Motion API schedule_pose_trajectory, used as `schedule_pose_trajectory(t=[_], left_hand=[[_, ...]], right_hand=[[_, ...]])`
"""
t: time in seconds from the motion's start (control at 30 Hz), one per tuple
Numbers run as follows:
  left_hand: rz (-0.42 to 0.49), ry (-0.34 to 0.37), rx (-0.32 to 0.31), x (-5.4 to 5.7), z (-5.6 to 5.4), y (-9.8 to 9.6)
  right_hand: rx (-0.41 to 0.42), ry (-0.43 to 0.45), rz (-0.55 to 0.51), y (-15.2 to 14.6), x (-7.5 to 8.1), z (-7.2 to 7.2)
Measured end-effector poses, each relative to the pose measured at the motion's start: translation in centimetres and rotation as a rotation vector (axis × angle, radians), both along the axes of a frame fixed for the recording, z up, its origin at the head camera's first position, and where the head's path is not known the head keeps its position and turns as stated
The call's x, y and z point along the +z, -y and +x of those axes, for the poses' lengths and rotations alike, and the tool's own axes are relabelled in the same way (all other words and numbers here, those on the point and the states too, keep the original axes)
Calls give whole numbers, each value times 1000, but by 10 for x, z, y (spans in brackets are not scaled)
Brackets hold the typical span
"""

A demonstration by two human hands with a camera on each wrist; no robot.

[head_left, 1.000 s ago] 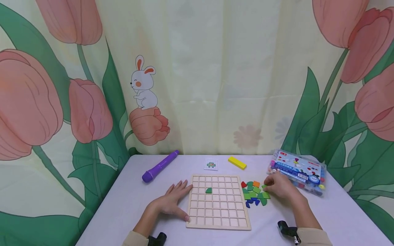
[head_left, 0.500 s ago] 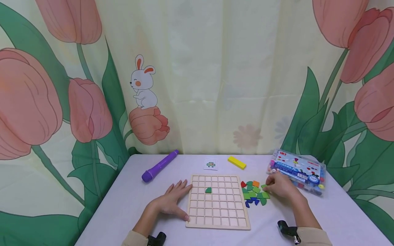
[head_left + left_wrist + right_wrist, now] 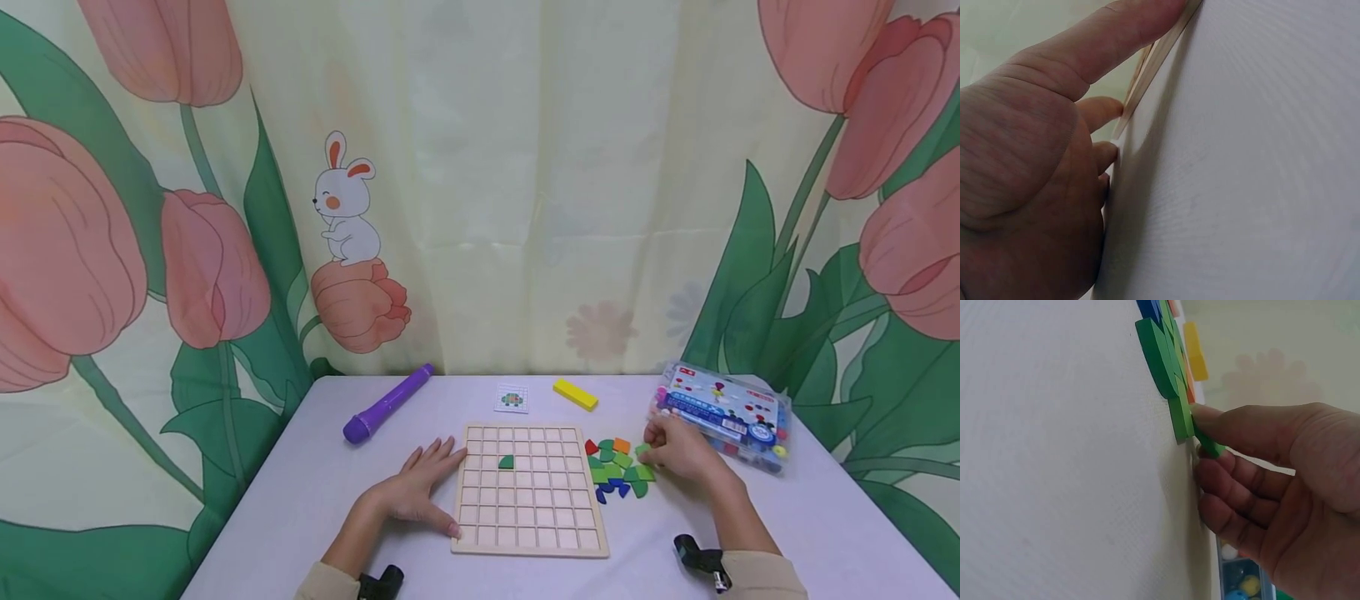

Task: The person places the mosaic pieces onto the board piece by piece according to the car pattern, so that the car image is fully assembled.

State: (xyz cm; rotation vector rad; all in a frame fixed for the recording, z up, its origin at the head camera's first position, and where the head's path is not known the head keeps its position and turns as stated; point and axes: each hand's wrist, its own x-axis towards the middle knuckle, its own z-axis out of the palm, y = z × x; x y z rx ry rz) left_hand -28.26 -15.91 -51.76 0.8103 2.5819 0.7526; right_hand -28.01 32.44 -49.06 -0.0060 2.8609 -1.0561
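Note:
A wooden grid board (image 3: 530,552) lies on the table, with one green quarter-round piece (image 3: 506,462) in an upper cell. Along the board's left edge rests my left hand (image 3: 414,492), fingers spread and thumb near the lower corner; the left wrist view shows the thumb and a fingertip touching the wooden rim (image 3: 1159,62). To the right of the board lies a loose pile of coloured pieces (image 3: 622,460), green, blue, red and orange. At the pile's right side my right hand (image 3: 684,450) pinches a green piece (image 3: 1212,445) between thumb and index finger, its outline partly hidden.
Behind the board lie a small pattern card (image 3: 512,398) and a yellow block (image 3: 575,394). A purple microphone (image 3: 388,404) lies at the back left. Near my right hand stands a clear plastic case (image 3: 723,417) with a printed lid and colourful contents. A tulip-printed curtain (image 3: 480,208) hangs behind the table.

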Motion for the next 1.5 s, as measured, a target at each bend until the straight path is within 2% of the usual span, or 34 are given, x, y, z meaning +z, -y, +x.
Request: schedule_pose_trajectory(t=[0.27,0.47,0.7,0.83,1.13,1.5], left_hand=[[5,-3,2,-3,-1,1],[0,-8,2,-2,-1,0],[-6,4,6,-2,0,0],[-4,-2,4,-2,-1,0],[-1,-3,-2,-2,0,0],[-1,2,0,0,0,1]], right_hand=[[-25,-1,-106,7,5,1],[6,-47,-161,17,13,2],[68,-76,-285,35,15,-1],[78,-129,-267,46,17,-2],[175,-323,-241,78,22,-2],[278,-356,-212,112,22,-9]])
